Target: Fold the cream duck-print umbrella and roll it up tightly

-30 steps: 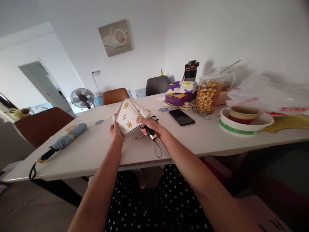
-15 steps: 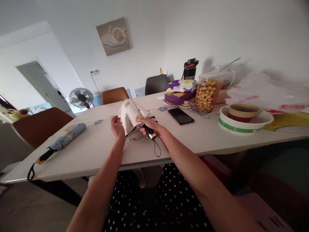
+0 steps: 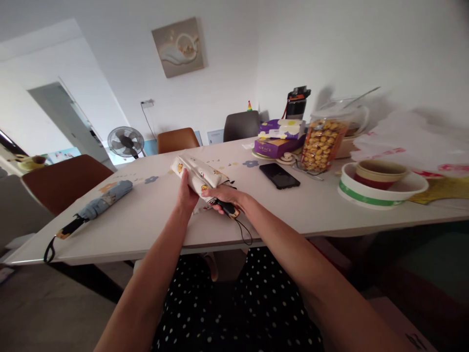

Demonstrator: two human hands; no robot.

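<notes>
A white folding umbrella printed with small yellow figures lies gathered over the white table. My left hand is wrapped round its canopy from below. My right hand grips the black handle end, from which a black wrist cord hangs over the table's front edge.
A folded blue umbrella lies at the left. A black phone, a purple box, a snack jar and a green-striped bowl stand to the right. Brown chairs and a fan are behind the table.
The spread canopy has been gathered into a narrow bundle. My left hand let go of its edge and now wraps round the folded fabric. The right hand stays on the handle.
</notes>
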